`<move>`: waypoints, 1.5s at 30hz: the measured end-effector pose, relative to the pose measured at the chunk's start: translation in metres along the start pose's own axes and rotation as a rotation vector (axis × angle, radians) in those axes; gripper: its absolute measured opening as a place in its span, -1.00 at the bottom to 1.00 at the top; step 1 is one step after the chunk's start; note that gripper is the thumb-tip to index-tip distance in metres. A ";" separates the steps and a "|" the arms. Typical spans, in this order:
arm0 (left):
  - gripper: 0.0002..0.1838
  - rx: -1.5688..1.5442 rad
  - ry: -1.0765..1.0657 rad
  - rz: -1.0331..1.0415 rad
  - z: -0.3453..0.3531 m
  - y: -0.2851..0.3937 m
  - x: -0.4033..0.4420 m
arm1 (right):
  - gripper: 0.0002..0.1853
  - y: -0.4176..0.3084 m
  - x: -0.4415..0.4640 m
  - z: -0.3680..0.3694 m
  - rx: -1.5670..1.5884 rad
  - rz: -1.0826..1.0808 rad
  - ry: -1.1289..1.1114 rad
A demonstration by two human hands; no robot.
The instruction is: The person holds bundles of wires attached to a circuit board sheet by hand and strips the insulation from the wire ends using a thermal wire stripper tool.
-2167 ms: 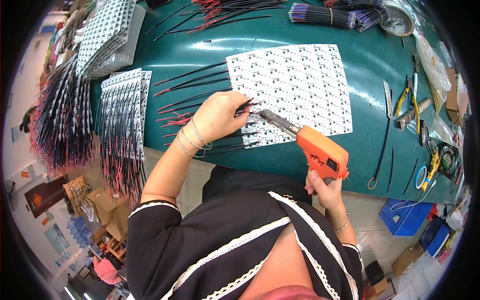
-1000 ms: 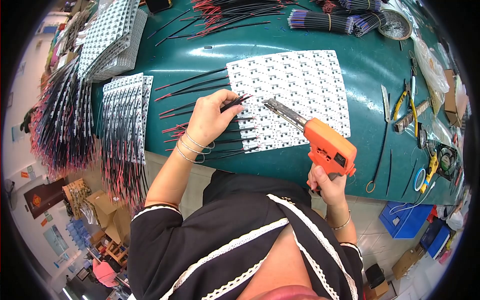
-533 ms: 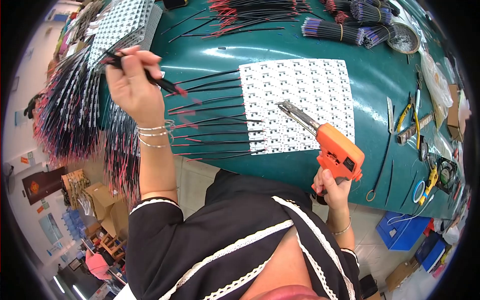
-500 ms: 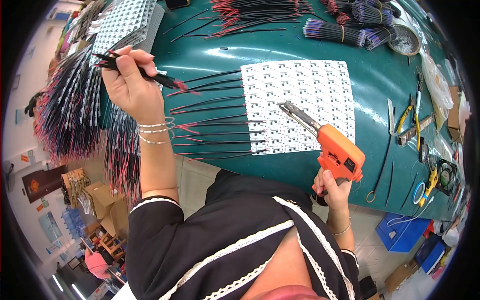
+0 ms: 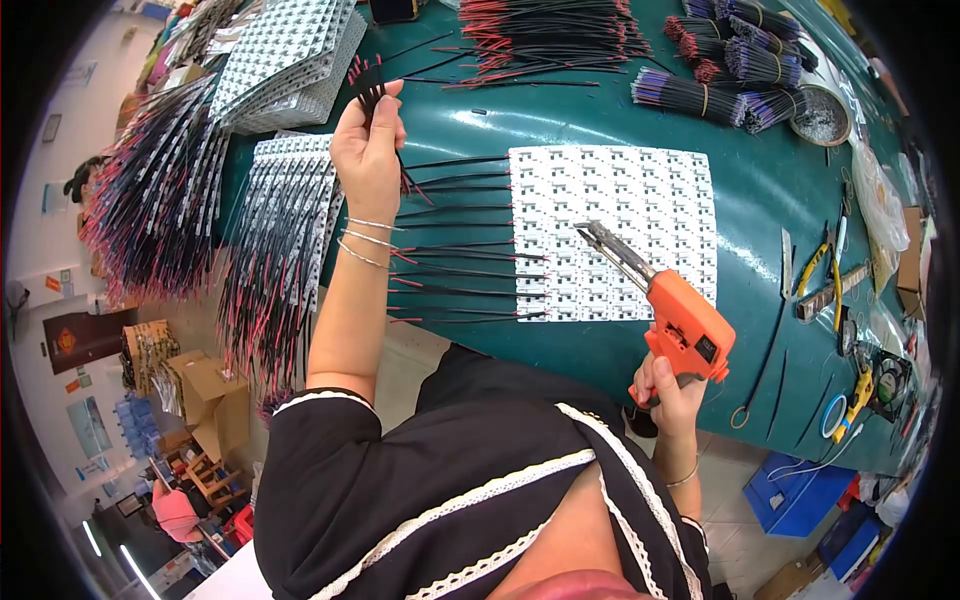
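My left hand is closed around a small bundle of black wires with red tips, raised at the left of the white circuit board panel. The bundle stands nearly upright above the fingers. In my right hand is an orange soldering gun, gripped by its handle. Its metal tip is over the middle of the panel; whether it touches cannot be told. Several black wires stick out leftward from the panel's left edge, red at their free ends.
Stacked white panels and a wired panel lie at the left. Loose red-tipped wires and banded bundles lie at the back, beside a round bowl. Yellow-handled pliers and a blue tape ring are at the right.
My left hand has moved right relative to the panel stack, and its wire bundle has turned from lying sideways to nearly upright. The soldering gun stays over the panel. The whole view has shifted slightly.
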State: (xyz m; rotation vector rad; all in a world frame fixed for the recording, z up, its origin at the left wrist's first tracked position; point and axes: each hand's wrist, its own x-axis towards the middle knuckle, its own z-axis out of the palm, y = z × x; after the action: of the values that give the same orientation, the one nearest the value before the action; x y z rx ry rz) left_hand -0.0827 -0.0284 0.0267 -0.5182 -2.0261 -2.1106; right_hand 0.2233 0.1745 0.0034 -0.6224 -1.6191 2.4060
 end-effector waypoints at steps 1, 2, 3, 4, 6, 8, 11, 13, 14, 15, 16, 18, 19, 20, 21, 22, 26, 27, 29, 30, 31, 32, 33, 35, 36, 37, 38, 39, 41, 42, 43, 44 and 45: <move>-0.81 -0.003 0.005 -0.037 0.002 0.004 0.002 | -0.57 0.000 0.000 0.000 0.005 -0.004 -0.001; -0.82 -0.007 0.008 -0.076 0.005 0.006 0.004 | -0.57 0.001 0.000 0.000 0.003 -0.005 0.001; -0.84 -0.039 0.004 -0.111 0.006 0.007 0.006 | -0.57 0.001 0.001 0.000 0.001 -0.006 0.005; -0.85 -0.012 -0.005 -0.094 0.009 0.008 0.007 | -0.57 0.001 0.001 0.000 -0.003 -0.005 0.009; -0.86 0.044 -0.020 -0.062 0.014 0.010 0.009 | -0.56 -0.002 0.001 0.001 -0.002 0.002 0.004; -0.88 0.261 -0.170 -0.019 0.014 0.018 0.005 | -0.56 -0.003 0.002 0.001 -0.006 0.006 -0.002; -0.88 0.560 -0.410 0.077 0.022 0.030 -0.008 | -0.54 -0.002 0.000 0.001 -0.013 0.012 0.008; -0.85 0.695 -0.601 0.075 0.025 0.037 -0.020 | -0.54 -0.001 0.000 0.002 -0.009 0.000 0.028; -0.84 0.741 -0.698 0.121 0.026 0.038 -0.027 | -0.54 -0.001 -0.001 0.001 -0.015 -0.002 0.026; -0.81 0.763 -0.793 0.028 0.029 0.046 -0.034 | -0.54 -0.001 -0.001 0.001 -0.021 -0.006 0.022; -0.81 0.739 -0.860 -0.023 0.032 0.045 -0.040 | -0.55 -0.001 -0.001 0.001 -0.026 -0.010 0.016; -0.83 0.701 -0.885 -0.177 0.034 0.039 -0.053 | -0.56 0.000 -0.002 -0.001 -0.045 -0.003 -0.015; -0.85 0.698 -0.899 -0.216 0.035 0.036 -0.057 | -0.56 0.000 -0.003 -0.002 -0.053 0.000 -0.032; -0.85 0.642 -0.875 -0.282 0.037 0.036 -0.059 | -0.57 0.001 -0.003 -0.002 -0.053 0.005 -0.032; -0.86 0.587 -0.849 -0.348 0.038 0.036 -0.062 | -0.57 0.001 -0.003 -0.002 -0.053 0.010 -0.031; -0.86 0.530 -0.823 -0.413 0.039 0.035 -0.064 | -0.58 0.001 -0.004 -0.002 -0.053 0.015 -0.031; -0.84 0.646 -0.770 0.156 0.035 0.020 -0.060 | -0.56 0.001 -0.002 -0.002 -0.050 0.010 -0.030; -0.84 0.647 -0.791 0.147 0.036 0.021 -0.058 | -0.56 0.001 -0.002 -0.003 -0.049 0.011 -0.029; -0.84 0.646 -0.834 0.131 0.038 0.024 -0.054 | -0.56 0.001 -0.003 -0.002 -0.046 0.016 -0.020; -0.84 0.629 -0.845 0.081 0.039 0.024 -0.053 | -0.56 0.001 -0.003 -0.002 -0.045 0.018 -0.014; -0.84 0.611 -0.855 0.030 0.040 0.024 -0.053 | -0.56 0.001 -0.003 -0.002 -0.044 0.021 -0.007; -0.84 0.593 -0.864 -0.022 0.042 0.023 -0.052 | -0.56 0.000 -0.004 -0.002 -0.042 0.019 -0.003; -0.83 0.531 -0.838 -0.109 0.043 0.023 -0.052 | -0.56 0.000 -0.004 -0.002 -0.040 0.017 0.000; -0.81 0.407 -0.782 -0.281 0.046 0.023 -0.050 | -0.56 0.000 -0.003 -0.002 -0.037 0.013 0.008; -0.80 0.434 -0.783 -0.270 0.046 0.023 -0.050 | -0.56 0.000 -0.004 -0.001 -0.037 0.011 0.014; -0.79 0.462 -0.783 -0.258 0.046 0.024 -0.050 | -0.56 0.000 -0.003 -0.001 -0.036 0.009 0.019; -0.78 0.489 -0.784 -0.245 0.046 0.024 -0.050 | -0.56 -0.001 -0.003 0.000 -0.036 0.013 0.019; -0.78 0.530 -0.776 -0.174 0.045 0.023 -0.052 | -0.56 -0.002 -0.003 0.001 -0.035 0.018 0.020; -0.78 0.612 -0.757 -0.031 0.040 0.019 -0.056 | -0.56 -0.001 -0.003 0.001 -0.035 0.023 0.019; -0.78 0.611 -0.748 -0.055 0.040 0.021 -0.058 | -0.56 0.000 -0.003 0.000 -0.035 0.022 0.020; -0.78 0.611 -0.738 -0.080 0.039 0.023 -0.061 | -0.56 0.001 -0.003 0.000 -0.036 0.023 0.019; -0.78 0.610 -0.728 -0.105 0.039 0.025 -0.062 | -0.56 0.001 -0.003 0.001 -0.042 0.027 0.018; -0.79 0.608 -0.735 -0.084 0.038 0.023 -0.062 | -0.56 0.000 -0.002 0.001 -0.048 0.031 0.017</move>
State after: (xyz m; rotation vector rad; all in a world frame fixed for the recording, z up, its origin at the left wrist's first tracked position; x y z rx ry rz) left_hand -0.0118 0.0002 0.0267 -1.2188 -2.9339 -1.2857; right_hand 0.2247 0.1725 0.0041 -0.6790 -1.6774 2.3832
